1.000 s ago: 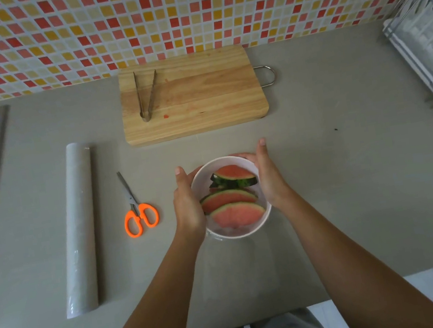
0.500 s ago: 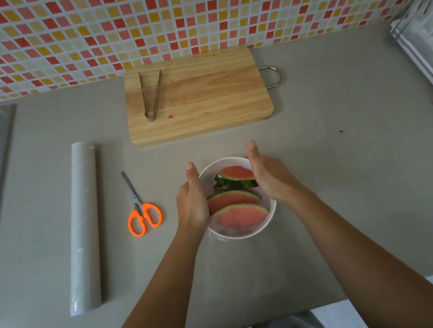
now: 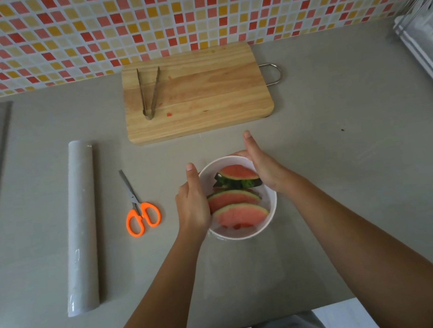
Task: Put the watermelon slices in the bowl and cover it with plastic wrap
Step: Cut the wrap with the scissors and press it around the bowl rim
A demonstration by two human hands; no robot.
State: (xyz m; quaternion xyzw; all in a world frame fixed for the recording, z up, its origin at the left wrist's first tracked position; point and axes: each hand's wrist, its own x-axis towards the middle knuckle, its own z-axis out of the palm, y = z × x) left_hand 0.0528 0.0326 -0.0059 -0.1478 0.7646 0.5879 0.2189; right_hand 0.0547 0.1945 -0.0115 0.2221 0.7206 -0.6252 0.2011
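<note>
On the tabletop straight ahead, a white bowl of watermelon slices sits between the hands. The left hand lies against its left wall, fingers hidden, so its grip cannot be told. The right hand curves round the far rim. The plastic wrap roll lies well left, lengthwise front-to-back, nearer the left hand.

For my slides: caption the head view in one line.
A white bowl of watermelon slices on the counter, flanked by left hand and right hand.
</note>
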